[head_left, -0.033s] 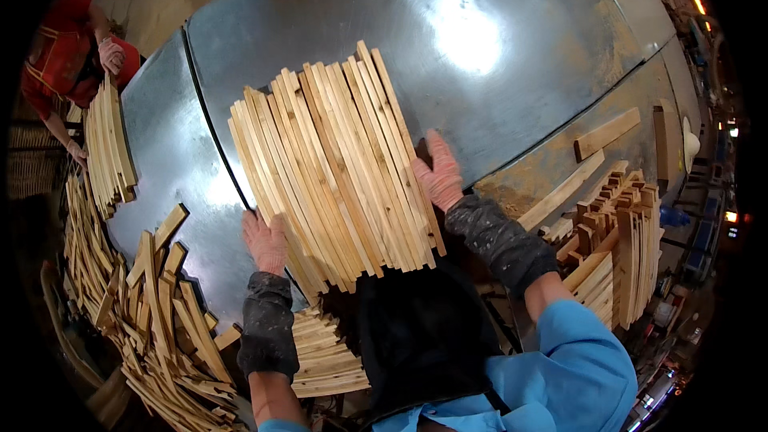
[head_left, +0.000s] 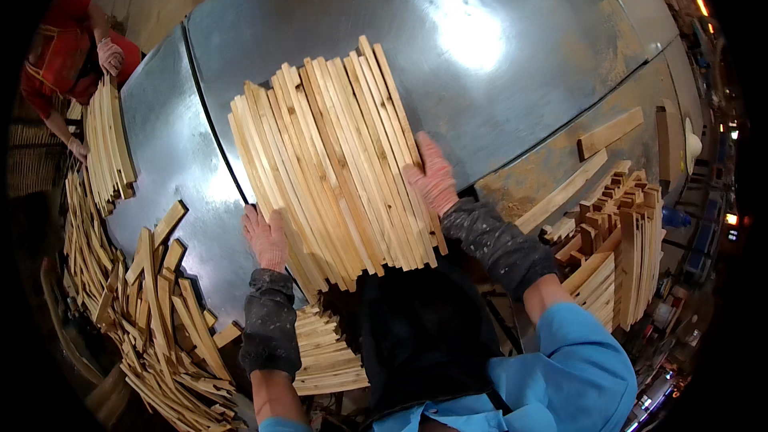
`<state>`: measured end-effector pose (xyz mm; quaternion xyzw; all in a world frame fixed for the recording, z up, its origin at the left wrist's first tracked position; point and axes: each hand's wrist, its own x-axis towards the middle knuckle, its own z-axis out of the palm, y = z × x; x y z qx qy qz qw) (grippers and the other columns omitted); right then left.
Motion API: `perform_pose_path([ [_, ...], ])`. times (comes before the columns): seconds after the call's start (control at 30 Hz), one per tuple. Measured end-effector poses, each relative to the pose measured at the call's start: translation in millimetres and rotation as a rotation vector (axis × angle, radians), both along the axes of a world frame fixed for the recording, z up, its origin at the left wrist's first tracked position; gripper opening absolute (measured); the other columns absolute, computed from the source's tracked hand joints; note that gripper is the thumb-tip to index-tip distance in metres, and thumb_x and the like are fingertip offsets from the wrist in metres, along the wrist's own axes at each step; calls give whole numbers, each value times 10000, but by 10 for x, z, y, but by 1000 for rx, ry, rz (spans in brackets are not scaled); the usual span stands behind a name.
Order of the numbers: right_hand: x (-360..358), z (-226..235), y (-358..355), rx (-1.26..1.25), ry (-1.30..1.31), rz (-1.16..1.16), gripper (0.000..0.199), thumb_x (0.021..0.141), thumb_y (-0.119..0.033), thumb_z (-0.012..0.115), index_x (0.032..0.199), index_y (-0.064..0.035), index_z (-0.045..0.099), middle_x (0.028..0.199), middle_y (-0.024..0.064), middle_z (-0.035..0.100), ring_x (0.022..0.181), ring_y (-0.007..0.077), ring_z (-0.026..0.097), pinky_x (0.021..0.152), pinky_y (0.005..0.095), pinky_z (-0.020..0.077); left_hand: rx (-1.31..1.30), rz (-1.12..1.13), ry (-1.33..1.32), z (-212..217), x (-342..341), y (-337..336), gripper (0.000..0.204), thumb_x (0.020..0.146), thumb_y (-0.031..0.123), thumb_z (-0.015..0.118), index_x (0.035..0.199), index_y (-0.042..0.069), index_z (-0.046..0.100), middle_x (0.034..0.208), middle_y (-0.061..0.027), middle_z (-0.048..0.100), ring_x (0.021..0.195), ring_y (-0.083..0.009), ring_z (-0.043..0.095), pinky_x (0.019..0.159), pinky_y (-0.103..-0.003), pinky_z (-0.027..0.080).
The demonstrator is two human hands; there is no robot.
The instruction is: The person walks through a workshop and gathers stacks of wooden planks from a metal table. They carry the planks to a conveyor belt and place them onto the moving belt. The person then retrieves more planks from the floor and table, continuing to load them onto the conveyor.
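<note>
A wide bundle of pale wooden slats (head_left: 336, 160) lies side by side on a shiny metal table (head_left: 512, 80). My left hand (head_left: 266, 238), in a pink glove and dark arm sleeve, presses against the bundle's left near edge. On the right near edge my right hand (head_left: 434, 177), gloved the same way, pushes against the slats. Both hands squeeze the bundle between them, fingers flat against the wood.
A loose heap of slats (head_left: 152, 312) lies at the left front and a stacked pile (head_left: 324, 352) sits under my left arm. More stacked pieces (head_left: 620, 248) stand at the right. A person in red (head_left: 68, 56) handles another slat bundle (head_left: 108, 144) at far left.
</note>
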<state>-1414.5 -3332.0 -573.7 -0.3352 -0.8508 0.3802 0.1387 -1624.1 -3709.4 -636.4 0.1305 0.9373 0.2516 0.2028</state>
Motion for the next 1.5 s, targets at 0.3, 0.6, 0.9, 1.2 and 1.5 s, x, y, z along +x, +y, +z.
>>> perform_pose_path([
  [0.3,386,269,-311,-546,178,-229,792,994,-187,741,1672,-41,361,1593,160,529,1358,243,567,1128,351,474,510,274,-368,320,412,158,850,983,319,773,1643,-2,345,1503,-209,569,1356,-335,563,1140,-421,475],
  [0.6,1183,342,-602,-940,140,-343,717,964,-112,783,1571,25,429,1386,140,641,1222,232,633,1077,370,517,991,317,-803,673,1112,-9,943,880,30,840,1649,48,294,1353,-147,657,1208,-253,671,1053,-388,574],
  [0.9,1566,759,-629,-972,-24,-262,645,919,-162,854,1466,-5,551,1259,120,701,1154,230,667,1039,388,549,905,378,-811,1001,1741,-289,969,808,19,900,1615,29,364,1341,-139,665,1165,-245,682,1035,-386,578],
  [1.2,1121,1315,-905,-1000,-109,101,620,915,-173,852,1437,-7,561,1235,111,713,1092,207,694,1000,378,573,1114,615,-511,1752,2529,-958,913,801,120,936,1575,73,453,1338,-122,693,1199,-249,680,1051,-382,567],
  [1.5,790,1742,-1535,-1010,-142,563,593,901,-168,844,1382,34,563,1153,163,737,1009,246,742,919,400,631,1315,835,-111,2362,3902,-1606,805,837,96,886,1539,88,491,1346,-94,676,1200,-229,669,1072,-371,538],
])
